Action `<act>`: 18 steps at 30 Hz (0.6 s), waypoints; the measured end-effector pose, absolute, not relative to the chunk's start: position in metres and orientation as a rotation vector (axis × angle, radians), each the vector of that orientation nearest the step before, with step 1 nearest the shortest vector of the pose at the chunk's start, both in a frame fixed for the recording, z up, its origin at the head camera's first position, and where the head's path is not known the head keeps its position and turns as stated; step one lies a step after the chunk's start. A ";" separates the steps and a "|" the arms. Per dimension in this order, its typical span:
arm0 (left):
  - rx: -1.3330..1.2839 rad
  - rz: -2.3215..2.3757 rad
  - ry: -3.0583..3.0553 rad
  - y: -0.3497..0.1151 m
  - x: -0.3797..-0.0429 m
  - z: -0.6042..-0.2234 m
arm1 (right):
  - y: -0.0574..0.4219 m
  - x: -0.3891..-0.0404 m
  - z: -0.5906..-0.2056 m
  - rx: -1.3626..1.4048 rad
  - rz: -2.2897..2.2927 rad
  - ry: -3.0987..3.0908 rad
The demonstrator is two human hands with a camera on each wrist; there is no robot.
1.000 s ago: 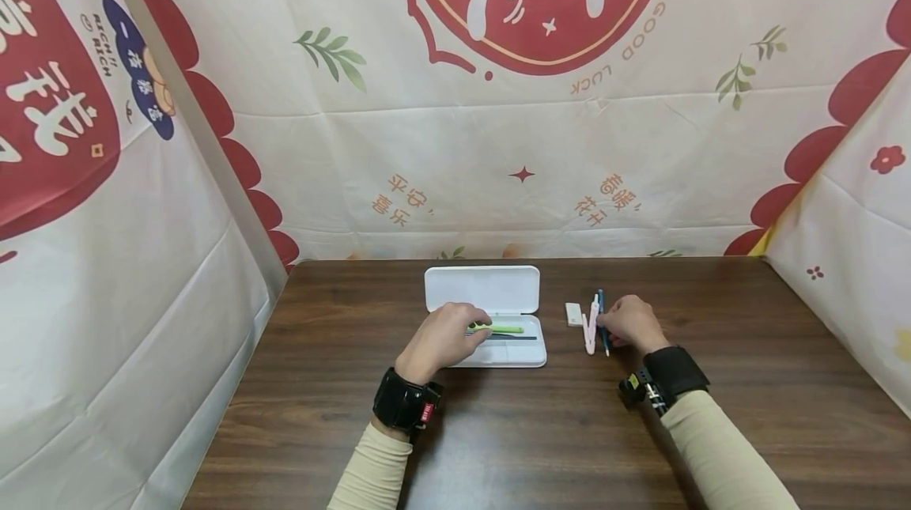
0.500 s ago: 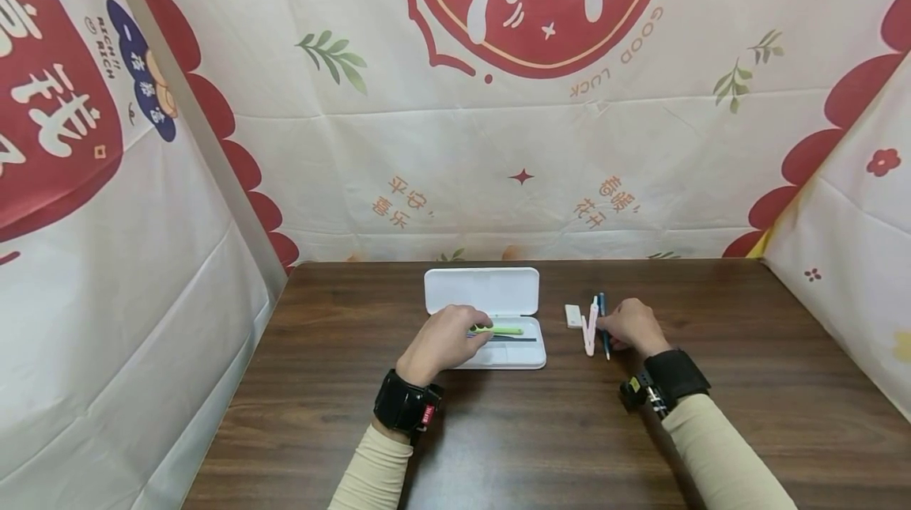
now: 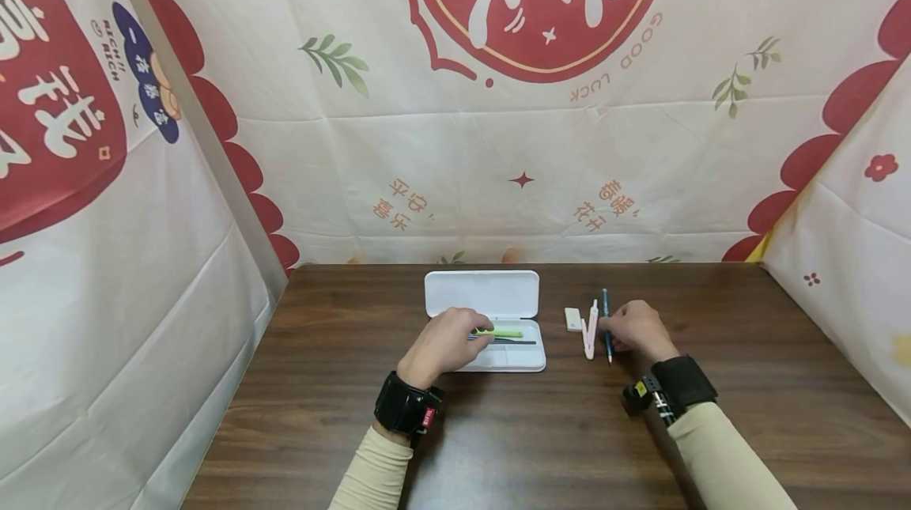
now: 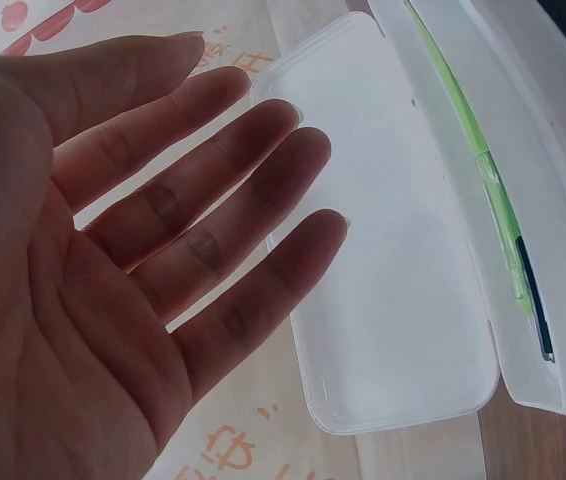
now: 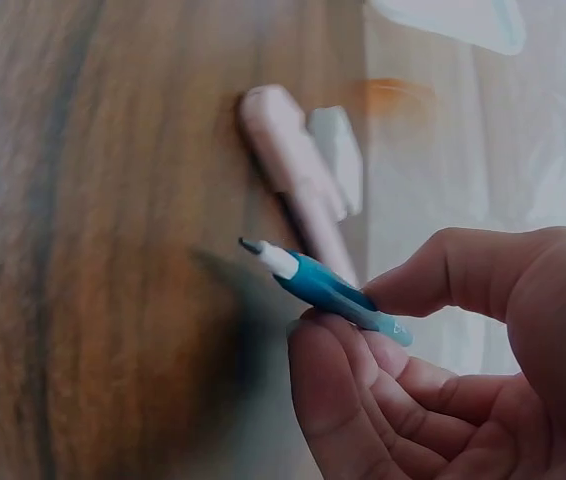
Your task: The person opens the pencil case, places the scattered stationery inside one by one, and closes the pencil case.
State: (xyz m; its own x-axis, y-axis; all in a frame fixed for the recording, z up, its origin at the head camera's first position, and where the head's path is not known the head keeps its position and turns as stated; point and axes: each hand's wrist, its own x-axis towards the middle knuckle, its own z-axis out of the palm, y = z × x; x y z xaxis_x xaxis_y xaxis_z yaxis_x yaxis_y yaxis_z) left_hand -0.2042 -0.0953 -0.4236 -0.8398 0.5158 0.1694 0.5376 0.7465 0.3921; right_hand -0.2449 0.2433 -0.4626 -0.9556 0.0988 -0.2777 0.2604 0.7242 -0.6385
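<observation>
Dark wood-grain table; slim blue pen in right hand.

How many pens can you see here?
4: a green pen and a dark pen in the open pencil case, a pink pen on the table, a blue pen pinched by the right hand.

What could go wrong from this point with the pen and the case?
The right hand pinches the blue pen only near one end, so it could slip from that grip. The pink pens and eraser lie close by and might get knocked. The left hand hovers open over the case and may block the way in.
</observation>
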 end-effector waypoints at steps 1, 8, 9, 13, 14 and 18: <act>-0.868 -0.671 -2.892 -0.095 -0.204 -0.424 | 0.243 -0.243 -0.461 0.278 -1.063 2.708; -0.861 -0.680 -2.911 -0.093 -0.203 -0.423 | 0.238 -0.237 -0.450 0.204 -1.095 2.743; -0.864 -0.681 -2.908 -0.093 -0.203 -0.423 | 0.237 -0.236 -0.448 0.192 -1.097 2.746; -0.877 -0.671 -2.895 -0.092 -0.203 -0.424 | 0.233 -0.234 -0.444 0.169 -1.108 2.750; -0.879 -0.669 -2.893 -0.092 -0.203 -0.425 | 0.232 -0.234 -0.443 0.159 -1.112 2.753; -0.879 -0.672 -2.892 -0.091 -0.203 -0.425 | 0.229 -0.232 -0.438 0.137 -1.128 2.764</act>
